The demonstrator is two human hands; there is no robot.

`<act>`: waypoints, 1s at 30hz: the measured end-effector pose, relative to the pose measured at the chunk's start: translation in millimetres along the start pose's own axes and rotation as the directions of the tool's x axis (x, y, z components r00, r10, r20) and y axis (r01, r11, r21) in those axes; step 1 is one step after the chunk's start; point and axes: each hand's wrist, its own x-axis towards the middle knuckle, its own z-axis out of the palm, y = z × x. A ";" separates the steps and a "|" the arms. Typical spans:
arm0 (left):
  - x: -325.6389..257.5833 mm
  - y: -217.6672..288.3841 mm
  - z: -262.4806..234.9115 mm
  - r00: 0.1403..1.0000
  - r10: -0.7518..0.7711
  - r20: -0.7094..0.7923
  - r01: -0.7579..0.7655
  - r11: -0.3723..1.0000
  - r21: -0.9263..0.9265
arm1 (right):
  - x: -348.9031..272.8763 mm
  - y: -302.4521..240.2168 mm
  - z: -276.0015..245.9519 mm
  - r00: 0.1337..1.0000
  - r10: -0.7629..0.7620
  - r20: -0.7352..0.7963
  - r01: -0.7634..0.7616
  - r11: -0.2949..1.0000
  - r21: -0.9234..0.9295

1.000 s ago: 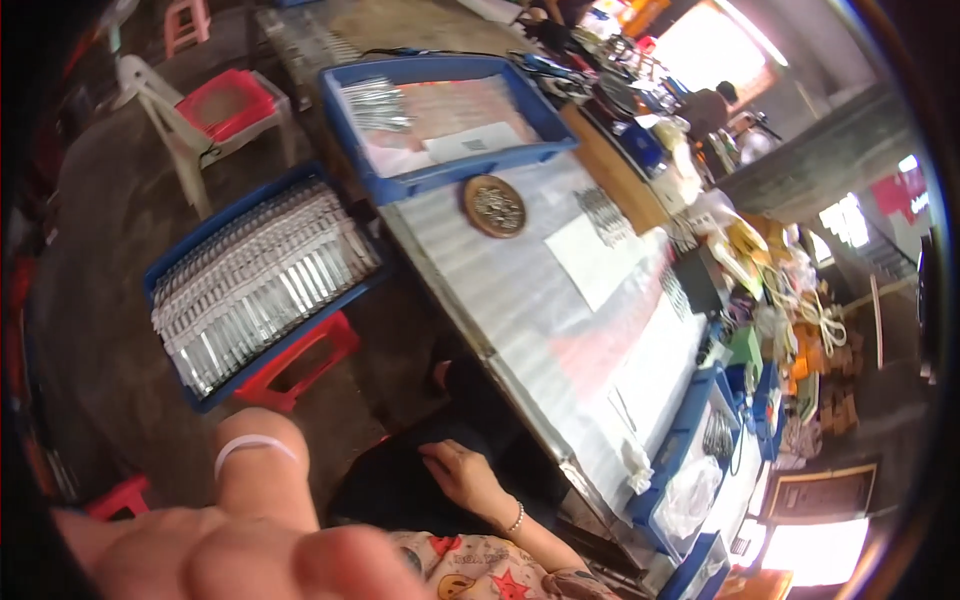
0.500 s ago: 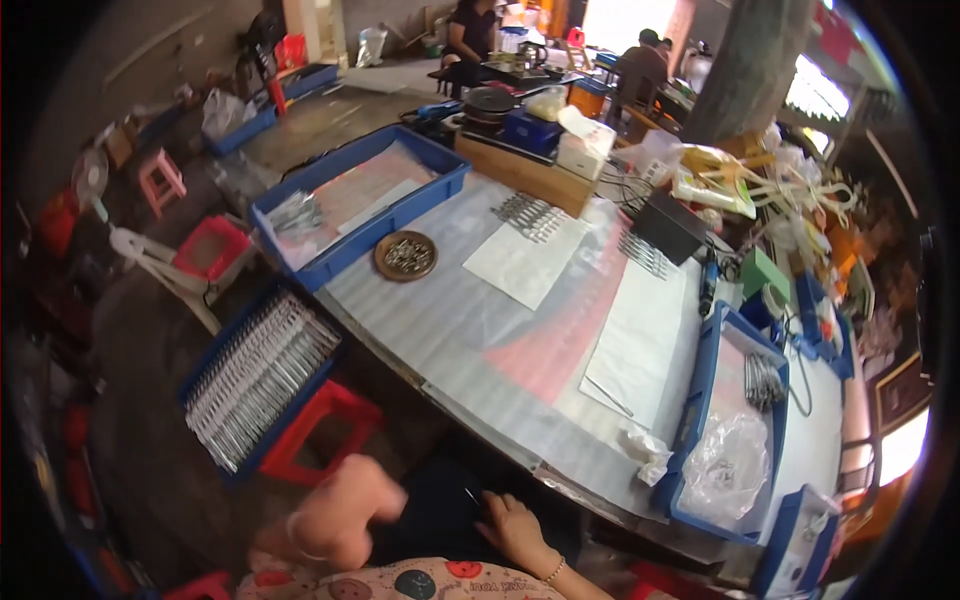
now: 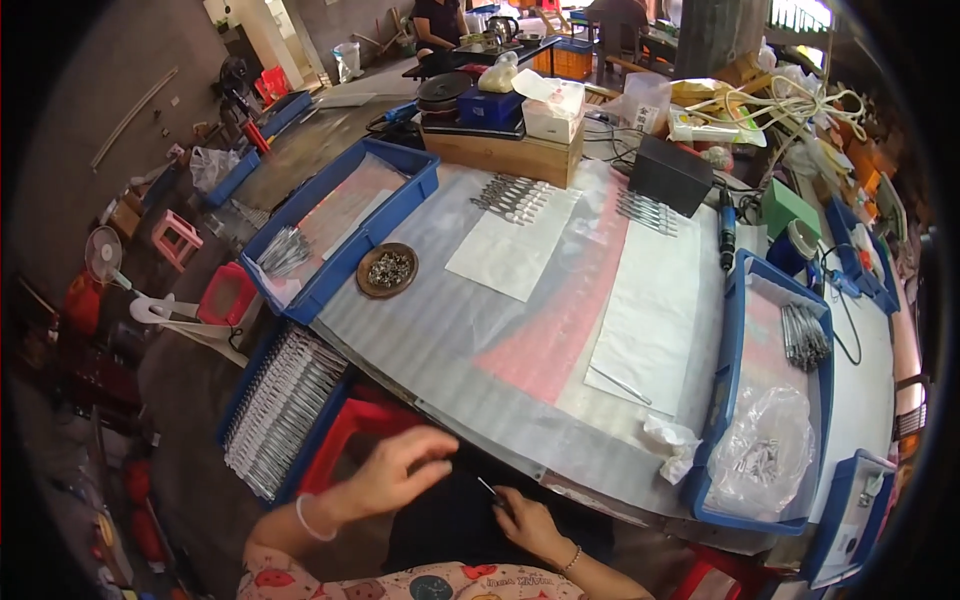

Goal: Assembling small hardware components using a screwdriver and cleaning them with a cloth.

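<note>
My right hand is closed over my dark-clothed lap, just below the table edge. A thin metal rod sticks out of its fingers; the rest is hidden in the grip, so I cannot tell its exact kind. My left hand hovers to its left with thumb and fingers curved apart, holding nothing. Beside that hand, at the left, a blue tray of slim metal handles packed in rows stands at a red stool. A similar thin metal rod lies on a white sheet on the table.
On the table are a round wooden dish of small metal parts, two groups of slim metal pieces on white sheets, and crumpled tissue. Blue trays flank the work surface. A black box and a wooden box stand behind.
My left hand has moved right and up toward the table edge, its fingers now spreading. My right hand keeps the thin metal rod over my lap. The view has turned slightly.
</note>
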 end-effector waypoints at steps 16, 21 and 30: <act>370.3 -126.3 -81.2 0.754 0.642 0.139 -0.339 0.199 0.920 | 11.3 35.2 -3.7 0.904 0.291 0.312 -0.243 0.952 -0.184; 393.0 -130.2 -80.1 0.748 0.598 0.288 -0.417 0.087 0.905 | -3.9 74.2 28.2 0.999 0.036 0.035 -0.033 0.996 -0.082; 343.7 -97.4 -83.8 0.714 0.683 0.153 -0.430 0.256 0.866 | 4.6 42.6 5.0 0.972 0.190 0.140 -0.195 0.981 0.017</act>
